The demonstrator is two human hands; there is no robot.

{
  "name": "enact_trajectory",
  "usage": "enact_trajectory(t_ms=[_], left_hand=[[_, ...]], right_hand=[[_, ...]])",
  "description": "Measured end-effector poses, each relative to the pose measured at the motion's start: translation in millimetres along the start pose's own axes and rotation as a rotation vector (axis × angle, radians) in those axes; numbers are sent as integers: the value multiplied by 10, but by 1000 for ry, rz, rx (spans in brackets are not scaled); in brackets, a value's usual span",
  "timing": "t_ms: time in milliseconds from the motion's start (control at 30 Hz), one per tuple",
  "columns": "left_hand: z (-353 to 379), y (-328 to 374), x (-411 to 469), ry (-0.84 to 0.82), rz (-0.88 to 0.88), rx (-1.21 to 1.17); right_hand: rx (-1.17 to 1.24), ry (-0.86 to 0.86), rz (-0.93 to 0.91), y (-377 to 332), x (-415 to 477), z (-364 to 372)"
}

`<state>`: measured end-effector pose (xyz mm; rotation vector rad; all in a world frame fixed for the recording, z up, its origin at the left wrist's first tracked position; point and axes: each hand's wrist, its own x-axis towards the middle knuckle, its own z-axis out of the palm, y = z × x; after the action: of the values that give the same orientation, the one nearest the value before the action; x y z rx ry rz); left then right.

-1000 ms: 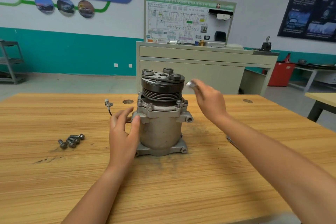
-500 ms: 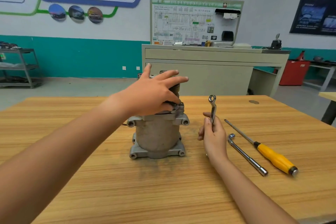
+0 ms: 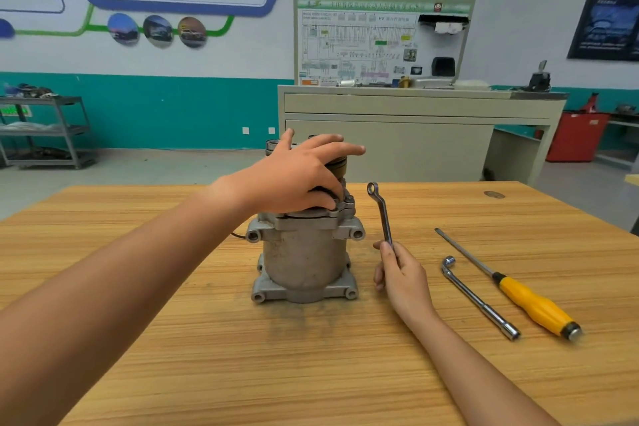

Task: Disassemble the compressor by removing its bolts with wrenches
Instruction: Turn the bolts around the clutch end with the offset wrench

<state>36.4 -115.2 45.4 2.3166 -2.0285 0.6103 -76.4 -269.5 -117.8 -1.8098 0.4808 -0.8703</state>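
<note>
Left hand [image 3: 297, 176] lay over the top of the grey cast-metal cylindrical compressor [image 3: 304, 259], fingers spread and nearly straight, thumb along the front of its pulley, pressing down to steady it and gripping nothing. Right hand [image 3: 401, 273] was closed round the lower end of the silver offset ring wrench [image 3: 380, 214], held upright just beside the compressor, ring end uppermost and touching nothing. The compressor stood upright near the middle of the light wooden table [image 3: 207, 356]. Progress, as I judged it: early in this step. One bolt head [image 3: 349, 199] showed in the upper flange, seated, with the wrench not yet on it; the head and body were undivided. How many other bolts remained I could not tell, since my left hand hid most of the flange. My thumb sat close to that bolt and would crowd the wrench. To the right, well apart, lay a silver L-shaped socket wrench [image 3: 479, 301] and a yellow-handled screwdriver [image 3: 532, 304]. Beyond the table stood a beige training cabinet [image 3: 380, 107].
</note>
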Motion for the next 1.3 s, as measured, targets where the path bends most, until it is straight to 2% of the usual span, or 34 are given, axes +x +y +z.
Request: enact_trajectory(t_ms=[133,367,500,667,800,933,1067,1200,1300], left_hand=[[46,-4,-10,93,94,60],[88,-37,-23,135,90,-13],[117,-16,-68,246,225,154],[93,-39,-84,233,174,124],[88,-9,-86,220,179,165],[92,-5,-92,203,106,133],[84,58,-145,276,238,369],[51,8,-133,217,149,249],[79,69,-161,274,192,317]], right_hand=[[-14,8,0,16,14,3],[-46,4,11,17,55,27],[13,-1,90,24,55,24],[-3,13,126,25,77,13],[130,-13,159,-77,23,-9],[194,-50,123,-174,-44,13],[108,-72,98,-165,-83,31],[101,-88,98,-165,-72,44],[123,-101,104,-194,-95,59]])
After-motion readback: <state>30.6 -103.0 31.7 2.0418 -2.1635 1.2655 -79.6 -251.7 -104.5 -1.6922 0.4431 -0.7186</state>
